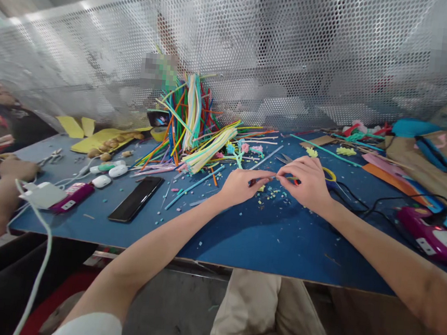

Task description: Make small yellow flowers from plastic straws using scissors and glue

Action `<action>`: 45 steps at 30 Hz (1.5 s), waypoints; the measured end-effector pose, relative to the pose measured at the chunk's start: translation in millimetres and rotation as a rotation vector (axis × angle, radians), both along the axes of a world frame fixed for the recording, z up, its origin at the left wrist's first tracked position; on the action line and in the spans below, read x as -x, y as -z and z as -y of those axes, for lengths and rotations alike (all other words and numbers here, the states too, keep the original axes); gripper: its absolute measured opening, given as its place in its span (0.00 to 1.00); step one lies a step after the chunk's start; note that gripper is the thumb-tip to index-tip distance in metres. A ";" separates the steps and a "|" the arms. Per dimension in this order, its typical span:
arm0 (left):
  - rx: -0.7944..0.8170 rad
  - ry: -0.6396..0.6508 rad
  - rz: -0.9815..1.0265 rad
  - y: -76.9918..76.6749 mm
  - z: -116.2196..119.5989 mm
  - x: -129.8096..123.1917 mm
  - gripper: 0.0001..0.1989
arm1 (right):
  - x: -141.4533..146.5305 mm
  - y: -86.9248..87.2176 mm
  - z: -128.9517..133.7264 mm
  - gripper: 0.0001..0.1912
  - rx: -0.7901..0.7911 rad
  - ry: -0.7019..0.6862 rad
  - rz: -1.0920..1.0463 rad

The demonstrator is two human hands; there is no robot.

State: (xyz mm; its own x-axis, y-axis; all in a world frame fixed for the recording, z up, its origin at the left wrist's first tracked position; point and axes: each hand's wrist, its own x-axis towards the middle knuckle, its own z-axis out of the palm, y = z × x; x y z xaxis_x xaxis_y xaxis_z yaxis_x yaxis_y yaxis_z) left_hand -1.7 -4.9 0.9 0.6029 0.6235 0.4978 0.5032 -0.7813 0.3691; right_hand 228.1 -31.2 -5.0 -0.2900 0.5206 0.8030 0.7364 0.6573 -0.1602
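Note:
Over the blue table, my left hand [243, 186] and my right hand [306, 181] meet with their fingertips pinched together. Whatever lies between the fingertips is very small, and I cannot make it out. Just behind the right hand are scissors with a yellow handle [330, 173], partly covered by it. Small pink and blue fuzzy flowers [244, 147] on a green stem stand beyond the left hand. Yellow fuzzy leaf shapes [345, 151] lie past the right hand. Tiny cut bits [279, 196] are scattered under both hands.
A big bundle of coloured pipe cleaners [192, 112] stands before a perforated metal screen [296, 54]. To the left lie a black phone [136, 199] and a purple power strip [72, 197]; another power strip [432, 235] with cables is at right. Another person's hand [16, 169] rests far left.

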 end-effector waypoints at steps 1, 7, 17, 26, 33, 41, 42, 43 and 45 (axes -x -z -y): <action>-0.004 -0.004 0.000 -0.1 0.2 0.1 0.15 | 0.0 -0.1 0.0 0.07 -0.006 0.002 0.012; -0.002 -0.027 0.039 1.6 -1.8 1.1 0.19 | 0.4 -0.6 1.3 0.06 0.049 0.039 -0.029; -0.197 0.000 -0.064 7.0 -3.2 3.1 0.22 | 2.5 0.0 1.0 0.06 0.196 0.066 -0.386; -0.354 -0.049 -0.253 6.8 -2.1 4.8 0.23 | 3.6 0.0 1.8 0.03 0.257 -0.106 -0.480; -0.457 -0.094 -0.407 -1.9 -0.2 6.2 0.25 | 2.3 0.6 0.1 0.02 0.268 -0.093 -0.456; -0.458 -0.136 -0.334 9.8 -10.1 8.3 0.25 | 4.2 -0.2 1.5 0.03 0.276 -0.084 -0.501; -0.455 -0.135 -0.322 11.0 -10.6 8.1 0.25 | 4.6 0.9 1.3 0.04 0.282 -0.070 -0.504; -0.453 -0.132 -0.315 11.7 -10.8 8.0 0.25 | 4.9 2.1 0.9 0.05 0.289 -0.057 -0.505; -0.461 -0.119 -0.300 11.4 -10.3 7.8 0.25 | 5.2 4.4 -0.3 0.05 0.300 -0.048 -0.503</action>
